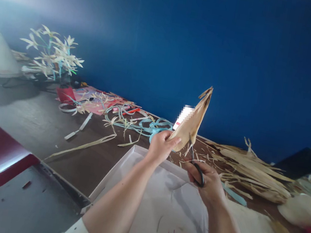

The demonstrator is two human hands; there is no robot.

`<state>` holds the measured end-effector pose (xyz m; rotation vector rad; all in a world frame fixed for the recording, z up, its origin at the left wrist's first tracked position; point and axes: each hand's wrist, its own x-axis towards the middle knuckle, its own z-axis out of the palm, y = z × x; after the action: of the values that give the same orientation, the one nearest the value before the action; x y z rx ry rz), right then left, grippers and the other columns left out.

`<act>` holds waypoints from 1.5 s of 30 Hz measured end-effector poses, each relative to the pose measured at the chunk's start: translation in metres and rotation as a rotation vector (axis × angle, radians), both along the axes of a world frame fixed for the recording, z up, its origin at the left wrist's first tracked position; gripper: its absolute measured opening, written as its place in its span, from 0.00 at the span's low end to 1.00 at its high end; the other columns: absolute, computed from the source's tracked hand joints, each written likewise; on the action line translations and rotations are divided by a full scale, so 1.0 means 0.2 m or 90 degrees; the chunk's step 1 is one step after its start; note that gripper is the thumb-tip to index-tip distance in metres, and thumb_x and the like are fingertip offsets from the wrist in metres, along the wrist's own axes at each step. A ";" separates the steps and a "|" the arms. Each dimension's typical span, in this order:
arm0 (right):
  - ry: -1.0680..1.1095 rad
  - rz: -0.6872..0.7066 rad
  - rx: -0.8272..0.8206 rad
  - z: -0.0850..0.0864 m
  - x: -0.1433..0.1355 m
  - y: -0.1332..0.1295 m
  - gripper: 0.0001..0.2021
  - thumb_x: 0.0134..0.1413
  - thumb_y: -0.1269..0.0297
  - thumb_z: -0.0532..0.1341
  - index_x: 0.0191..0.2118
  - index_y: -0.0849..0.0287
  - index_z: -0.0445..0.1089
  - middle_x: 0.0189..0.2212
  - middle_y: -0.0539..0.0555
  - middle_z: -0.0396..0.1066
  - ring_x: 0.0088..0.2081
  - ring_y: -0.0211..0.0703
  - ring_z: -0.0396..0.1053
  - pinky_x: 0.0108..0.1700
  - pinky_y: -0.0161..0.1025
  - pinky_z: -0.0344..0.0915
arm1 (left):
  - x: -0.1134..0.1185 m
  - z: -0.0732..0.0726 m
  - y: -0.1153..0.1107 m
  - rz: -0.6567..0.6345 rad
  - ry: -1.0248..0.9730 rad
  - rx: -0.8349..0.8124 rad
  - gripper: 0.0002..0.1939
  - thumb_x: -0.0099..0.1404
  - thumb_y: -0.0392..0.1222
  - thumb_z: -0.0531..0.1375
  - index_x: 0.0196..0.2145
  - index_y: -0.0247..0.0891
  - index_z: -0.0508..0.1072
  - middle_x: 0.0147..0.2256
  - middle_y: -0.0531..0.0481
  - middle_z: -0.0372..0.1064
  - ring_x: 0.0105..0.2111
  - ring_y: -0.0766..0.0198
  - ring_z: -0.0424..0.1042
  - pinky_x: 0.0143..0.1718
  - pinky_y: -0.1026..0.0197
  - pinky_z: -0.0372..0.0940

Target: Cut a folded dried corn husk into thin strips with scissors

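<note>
My left hand (pixel 161 145) pinches the lower end of a dried corn husk (pixel 190 128), which stands up with its pointed, darker tip at the top. In my right hand (pixel 207 180) is a pair of scissors (pixel 199 175) with dark handles, my fingers wrapped round them. The scissor blades meet the right edge of the husk, and whether they are fully closed is hard to see. Below both hands lies a shallow white box lid (pixel 171 205) with "246." written on it in purple.
Dried husks (pixel 256 170) are piled at the right, near a dark bottle-like object (pixel 304 163). Pale blue strips (pixel 154 126) and husk scraps lie along the blue partition (pixel 165 55). Husk flowers (pixel 56 53) stand at the left by a red pot (pixel 66 95).
</note>
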<state>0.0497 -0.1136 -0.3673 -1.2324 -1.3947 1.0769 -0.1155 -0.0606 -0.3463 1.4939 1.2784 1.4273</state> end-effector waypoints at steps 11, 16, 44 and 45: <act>0.013 0.000 0.008 0.00 -0.01 -0.01 0.16 0.42 0.52 0.66 0.19 0.59 0.65 0.15 0.47 0.55 0.19 0.33 0.49 0.22 0.36 0.44 | -0.01 0.01 -0.01 0.046 0.002 0.029 0.13 0.55 0.49 0.59 0.31 0.36 0.74 0.24 0.54 0.68 0.25 0.68 0.64 0.25 0.68 0.54; 0.022 -0.010 0.001 0.00 -0.01 -0.01 0.14 0.41 0.53 0.66 0.23 0.59 0.68 0.15 0.46 0.56 0.19 0.33 0.50 0.22 0.34 0.44 | -0.01 0.01 -0.01 0.054 0.012 0.041 0.13 0.55 0.49 0.58 0.30 0.37 0.74 0.24 0.54 0.68 0.25 0.68 0.65 0.26 0.68 0.55; 0.047 -0.037 -0.008 0.03 -0.03 -0.02 0.16 0.40 0.53 0.67 0.18 0.59 0.65 0.15 0.47 0.58 0.19 0.32 0.51 0.22 0.35 0.45 | 0.01 0.02 -0.03 0.014 0.004 0.029 0.14 0.55 0.50 0.59 0.30 0.36 0.74 0.23 0.54 0.67 0.25 0.68 0.64 0.25 0.69 0.55; 0.050 -0.035 -0.007 0.03 -0.03 -0.02 0.15 0.41 0.54 0.67 0.19 0.60 0.67 0.15 0.47 0.57 0.19 0.32 0.51 0.22 0.35 0.45 | 0.01 0.02 -0.03 0.016 0.003 0.028 0.14 0.55 0.50 0.59 0.30 0.36 0.74 0.23 0.54 0.67 0.24 0.68 0.64 0.24 0.69 0.55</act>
<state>0.0433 -0.1174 -0.3622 -1.2172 -1.2898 1.0849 -0.1141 -0.0660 -0.3428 1.5153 1.2798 1.4770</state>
